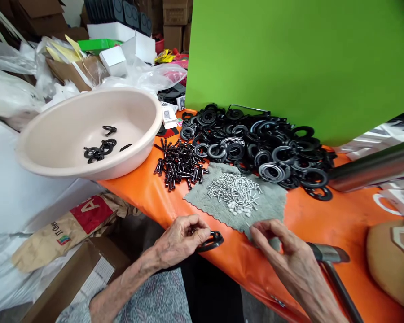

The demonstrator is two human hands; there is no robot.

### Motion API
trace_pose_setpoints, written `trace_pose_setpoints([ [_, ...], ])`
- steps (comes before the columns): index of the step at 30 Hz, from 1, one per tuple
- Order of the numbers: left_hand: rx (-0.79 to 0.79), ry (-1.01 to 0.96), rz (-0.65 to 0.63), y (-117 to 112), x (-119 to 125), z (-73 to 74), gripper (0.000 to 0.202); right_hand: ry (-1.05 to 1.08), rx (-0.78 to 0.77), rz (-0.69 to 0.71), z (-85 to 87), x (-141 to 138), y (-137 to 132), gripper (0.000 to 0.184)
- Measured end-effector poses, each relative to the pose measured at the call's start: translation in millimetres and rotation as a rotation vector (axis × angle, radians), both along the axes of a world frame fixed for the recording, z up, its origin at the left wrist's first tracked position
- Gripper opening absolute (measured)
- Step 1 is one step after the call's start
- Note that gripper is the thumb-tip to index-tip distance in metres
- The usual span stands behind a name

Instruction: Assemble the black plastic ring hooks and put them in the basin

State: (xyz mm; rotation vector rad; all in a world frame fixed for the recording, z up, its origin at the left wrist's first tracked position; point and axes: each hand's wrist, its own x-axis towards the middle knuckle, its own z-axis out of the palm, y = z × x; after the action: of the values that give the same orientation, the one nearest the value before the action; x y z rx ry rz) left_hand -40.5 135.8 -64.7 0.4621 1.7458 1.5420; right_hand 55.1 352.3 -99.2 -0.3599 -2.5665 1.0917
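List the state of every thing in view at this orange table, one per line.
Left hand: shut on black ring at the table edge.
Right hand: fingers bent over the cloth's near edge; grip unclear.
Grey cloth: spread flat, silver screws heaped on it.
Black bolts: loose pile beside the cloth.
Ring pile: heaped behind the cloth.
Basin: tilted, a few rings inside.

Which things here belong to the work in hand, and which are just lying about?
In use: left hand holding a black ring; right hand at the grey cloth with silver screws; black pins; ring pile; basin.
Lying about: plastic bags; paper sack; cardboard boxes; green board.
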Motion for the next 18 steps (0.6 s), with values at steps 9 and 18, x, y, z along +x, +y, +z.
trace_pose_setpoints([
  [9, -0.097, 0.153, -0.032, 0, 2, -1.7, 0.020, -0.112, -0.509, 0.121, 31.9, 8, -52, 0.027],
  [18, -0.151, 0.345, -0.038, 1, 6, 9.5, 0.011, -0.067, -0.318, 0.125, 20.2, 7, -59, 0.026],
])
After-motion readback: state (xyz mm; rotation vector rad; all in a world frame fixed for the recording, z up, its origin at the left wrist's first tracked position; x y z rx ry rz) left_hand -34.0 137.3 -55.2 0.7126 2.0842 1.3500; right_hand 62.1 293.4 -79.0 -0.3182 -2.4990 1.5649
